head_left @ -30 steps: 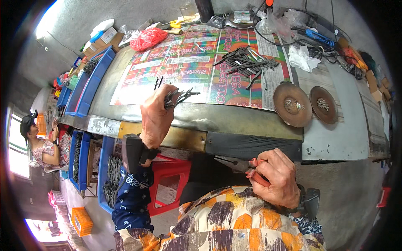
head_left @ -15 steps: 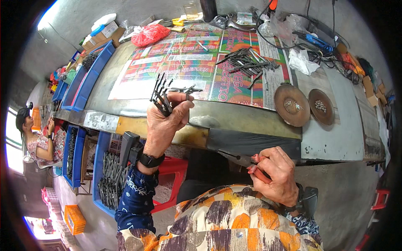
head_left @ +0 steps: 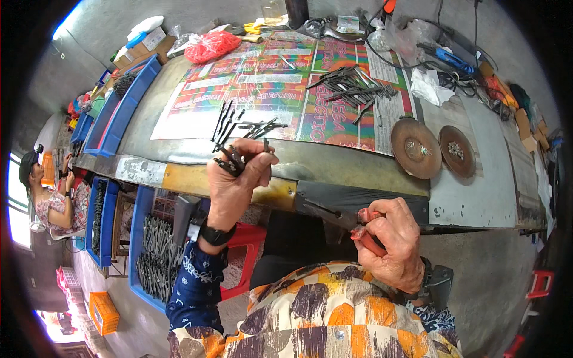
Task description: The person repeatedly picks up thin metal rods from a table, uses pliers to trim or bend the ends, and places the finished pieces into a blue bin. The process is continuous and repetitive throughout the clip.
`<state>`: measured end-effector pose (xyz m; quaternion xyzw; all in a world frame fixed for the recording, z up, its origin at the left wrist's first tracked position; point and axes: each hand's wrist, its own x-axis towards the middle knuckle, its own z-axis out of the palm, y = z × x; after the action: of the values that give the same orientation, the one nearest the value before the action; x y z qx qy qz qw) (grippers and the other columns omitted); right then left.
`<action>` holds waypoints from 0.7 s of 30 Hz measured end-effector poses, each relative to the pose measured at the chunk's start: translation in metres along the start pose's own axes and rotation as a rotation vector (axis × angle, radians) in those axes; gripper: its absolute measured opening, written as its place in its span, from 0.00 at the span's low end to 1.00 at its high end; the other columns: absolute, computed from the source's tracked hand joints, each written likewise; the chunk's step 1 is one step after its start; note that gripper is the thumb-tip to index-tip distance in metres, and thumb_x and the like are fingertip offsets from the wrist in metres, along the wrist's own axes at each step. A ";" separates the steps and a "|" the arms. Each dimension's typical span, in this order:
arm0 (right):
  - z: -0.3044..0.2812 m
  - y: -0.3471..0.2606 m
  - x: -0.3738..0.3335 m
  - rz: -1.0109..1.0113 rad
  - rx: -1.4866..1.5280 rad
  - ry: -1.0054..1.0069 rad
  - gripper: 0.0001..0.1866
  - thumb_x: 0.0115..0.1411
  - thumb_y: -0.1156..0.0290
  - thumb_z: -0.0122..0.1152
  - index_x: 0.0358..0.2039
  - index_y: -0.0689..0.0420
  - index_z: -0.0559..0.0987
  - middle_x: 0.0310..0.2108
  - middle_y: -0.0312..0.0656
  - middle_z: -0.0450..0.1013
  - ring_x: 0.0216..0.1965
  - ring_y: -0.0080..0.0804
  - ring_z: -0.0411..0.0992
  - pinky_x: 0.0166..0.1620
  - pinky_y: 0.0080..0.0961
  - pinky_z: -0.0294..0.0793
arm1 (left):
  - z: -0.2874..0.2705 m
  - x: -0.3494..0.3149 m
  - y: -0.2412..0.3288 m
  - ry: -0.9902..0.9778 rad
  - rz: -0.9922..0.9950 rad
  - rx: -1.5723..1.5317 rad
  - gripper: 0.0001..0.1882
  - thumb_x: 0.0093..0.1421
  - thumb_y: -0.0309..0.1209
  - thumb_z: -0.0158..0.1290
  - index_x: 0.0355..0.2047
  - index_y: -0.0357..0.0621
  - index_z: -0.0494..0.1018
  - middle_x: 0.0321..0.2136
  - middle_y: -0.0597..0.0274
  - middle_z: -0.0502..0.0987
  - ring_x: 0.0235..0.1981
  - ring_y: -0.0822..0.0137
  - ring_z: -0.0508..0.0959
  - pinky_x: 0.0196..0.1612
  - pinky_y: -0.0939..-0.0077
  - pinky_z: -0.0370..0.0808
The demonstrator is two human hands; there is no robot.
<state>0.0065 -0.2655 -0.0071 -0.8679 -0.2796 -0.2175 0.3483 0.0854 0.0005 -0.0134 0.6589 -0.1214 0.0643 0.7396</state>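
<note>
My left hand is closed around a bunch of slim black rods. They fan out above its thumb and fingers, over the table's near edge. In my right hand is a pair of pliers with red handles, its dark metal jaws pointing left toward the table edge. The jaws are apart from the rods in my left hand. Farther back, a loose pile of similar black rods lies on a colourful printed sheet. Whether the jaws grip anything small is too hard to make out.
Two round brown dishes with small metal bits stand at the right. Blue trays of black pieces sit at lower left, beside a red stool. A red bag lies at the back. At far left sits another person.
The pliers have come up slightly and their jaws show more. My left hand has turned a little, and the rods' fan has shifted. The other person's hands have risen.
</note>
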 end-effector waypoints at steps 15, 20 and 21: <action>-0.005 -0.007 -0.005 -0.104 -0.193 -0.091 0.17 0.36 0.75 0.70 0.29 0.58 0.74 0.41 0.45 0.69 0.42 0.43 0.69 0.44 0.42 0.63 | 0.019 -0.064 0.031 -0.113 -0.505 -0.487 0.05 0.66 0.24 0.56 0.41 0.39 0.74 0.28 0.53 0.80 0.15 0.79 0.68 0.17 0.87 0.62; -0.007 -0.004 -0.008 -0.121 -0.236 -0.122 0.16 0.39 0.71 0.70 0.30 0.56 0.76 0.42 0.45 0.68 0.43 0.42 0.69 0.45 0.44 0.64 | 0.021 -0.066 0.031 -0.117 -0.542 -0.477 0.04 0.66 0.23 0.55 0.41 0.38 0.73 0.27 0.53 0.81 0.15 0.79 0.68 0.17 0.87 0.62; -0.007 -0.003 -0.009 -0.128 -0.248 -0.125 0.15 0.40 0.70 0.70 0.31 0.56 0.77 0.43 0.45 0.67 0.44 0.42 0.69 0.45 0.45 0.65 | 0.021 -0.066 0.030 -0.124 -0.551 -0.477 0.04 0.66 0.22 0.55 0.41 0.38 0.73 0.28 0.53 0.81 0.15 0.79 0.68 0.17 0.87 0.62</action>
<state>-0.0034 -0.2717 -0.0059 -0.8964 -0.3266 -0.2179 0.2058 0.0119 -0.0125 0.0001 0.4785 0.0046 -0.2072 0.8533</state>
